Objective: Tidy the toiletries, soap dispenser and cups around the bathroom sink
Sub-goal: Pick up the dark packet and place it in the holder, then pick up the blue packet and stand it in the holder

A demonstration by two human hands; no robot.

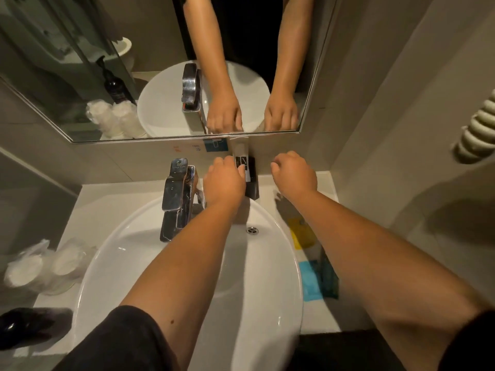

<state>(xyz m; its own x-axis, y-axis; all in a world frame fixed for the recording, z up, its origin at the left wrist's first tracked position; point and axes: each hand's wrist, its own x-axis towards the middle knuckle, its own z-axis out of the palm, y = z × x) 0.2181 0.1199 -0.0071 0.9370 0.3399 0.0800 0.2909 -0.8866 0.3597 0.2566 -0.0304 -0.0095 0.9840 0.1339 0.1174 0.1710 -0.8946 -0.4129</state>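
Note:
My left hand [223, 180] reaches over the white sink [187, 277] and grips a tall black toiletry box [251, 180] with a white label, standing upright against the back wall under the mirror. Hovering just right of the box, my right hand [294, 174] has its fingers curled and holds nothing. Two plastic-wrapped cups [42, 266] stand on the counter left of the sink. A dark soap dispenser [24, 326] lies blurred at the bottom left. Yellow [301, 232] and blue [312, 279] sachets and a teal packet [329, 274] lie on the counter at the right.
A chrome tap [178, 199] stands just left of my left hand. The mirror [160, 76] runs along the back wall and reflects both arms, the cups and the dispenser. A coiled white cord [476, 129] hangs on the right wall.

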